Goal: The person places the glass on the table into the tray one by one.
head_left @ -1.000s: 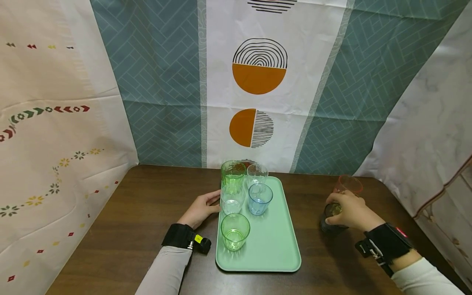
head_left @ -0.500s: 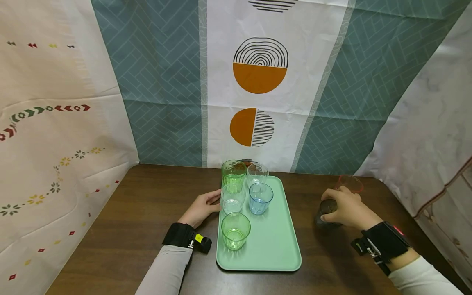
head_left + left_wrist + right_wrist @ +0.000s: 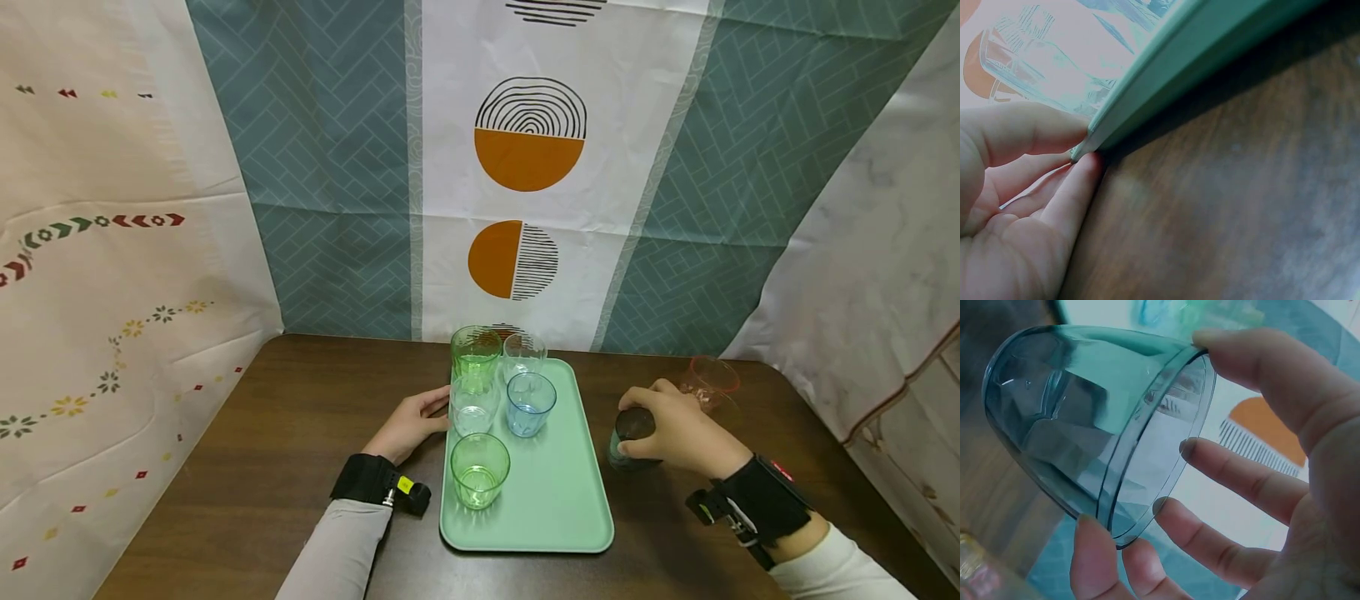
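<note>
My right hand (image 3: 678, 429) grips a smoky blue-grey glass (image 3: 1066, 419) by its rim, just right of the tray in the head view. In the right wrist view, thumb and fingers spread around the mouth, and the walls are see-through. At the left long edge of a pale green tray (image 3: 558, 504), my left hand (image 3: 405, 427) pinches the rim between thumb and fingers. On the tray stand a front green glass (image 3: 478, 475), a clear glass (image 3: 473, 417), a blue glass (image 3: 529, 408), another clear glass (image 3: 525, 358) and a rear green glass (image 3: 476, 350).
Behind my right hand stands a red-rimmed glass (image 3: 708, 385), partly hidden. The brown wooden table (image 3: 247, 467) ends against a patterned cloth (image 3: 525, 267) at the back, with light cloths at both sides.
My right hand has carried the smoky glass leftward, nearer the tray, so more of the red-rimmed glass shows. My left hand and the glasses on the tray hold their places.
</note>
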A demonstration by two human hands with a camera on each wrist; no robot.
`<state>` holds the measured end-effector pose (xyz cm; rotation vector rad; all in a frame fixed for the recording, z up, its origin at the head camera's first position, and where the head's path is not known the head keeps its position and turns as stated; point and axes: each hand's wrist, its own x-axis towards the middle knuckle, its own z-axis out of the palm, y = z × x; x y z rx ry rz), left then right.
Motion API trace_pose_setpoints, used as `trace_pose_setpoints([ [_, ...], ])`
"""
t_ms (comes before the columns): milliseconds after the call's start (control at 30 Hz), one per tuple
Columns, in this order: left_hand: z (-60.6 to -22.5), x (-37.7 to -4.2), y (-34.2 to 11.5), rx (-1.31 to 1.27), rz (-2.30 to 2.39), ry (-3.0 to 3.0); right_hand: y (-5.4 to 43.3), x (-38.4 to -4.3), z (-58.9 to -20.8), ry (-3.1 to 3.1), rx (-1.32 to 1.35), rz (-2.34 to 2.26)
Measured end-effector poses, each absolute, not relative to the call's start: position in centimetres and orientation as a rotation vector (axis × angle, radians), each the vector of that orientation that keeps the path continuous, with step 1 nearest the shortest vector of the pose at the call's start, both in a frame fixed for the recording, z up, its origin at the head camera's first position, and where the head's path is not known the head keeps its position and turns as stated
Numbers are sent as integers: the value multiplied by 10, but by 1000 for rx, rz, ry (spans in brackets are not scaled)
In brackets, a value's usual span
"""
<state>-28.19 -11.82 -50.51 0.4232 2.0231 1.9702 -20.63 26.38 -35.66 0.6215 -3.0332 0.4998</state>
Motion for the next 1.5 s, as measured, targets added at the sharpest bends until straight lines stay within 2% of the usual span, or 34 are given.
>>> trace_pose_setpoints([
  [600, -504, -282, -117, 366, 1967, 2044, 211, -197, -359, -3029, 719, 633],
  [1500, -502, -280, -118, 407, 1958, 2038, 165, -194, -382, -3051, 846, 808],
])
